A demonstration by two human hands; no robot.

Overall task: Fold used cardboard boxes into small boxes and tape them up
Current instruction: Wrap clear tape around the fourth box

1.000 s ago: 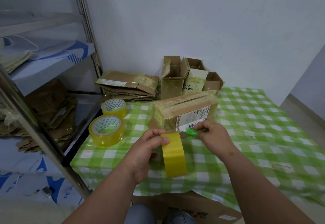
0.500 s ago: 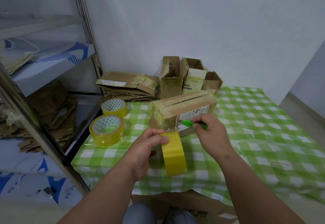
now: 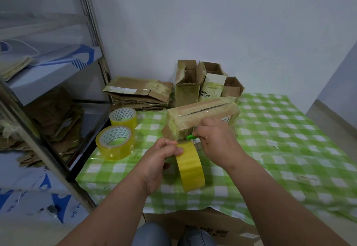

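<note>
A small taped cardboard box (image 3: 202, 117) lies on the green checked tablecloth (image 3: 280, 139), its top seam slit open. My left hand (image 3: 162, 158) grips a yellow tape roll (image 3: 190, 165) upright just in front of the box, thumb and fingers pinching its upper edge. My right hand (image 3: 216, 139) holds a small green cutter (image 3: 191, 136) at the box's near face, where the tape meets the box. The cutter's tip is mostly hidden by my fingers.
Two more yellow tape rolls (image 3: 116, 142) (image 3: 123, 117) sit at the table's left. Flattened cardboard (image 3: 139, 95) and open small boxes (image 3: 208, 85) stand against the wall. A metal shelf (image 3: 48, 83) with cardboard scraps rises at left. A carton (image 3: 202, 228) lies under the table edge.
My right hand with the green cutter has moved left along the box's near face toward the tape. The left hand and roll have stayed almost still.
</note>
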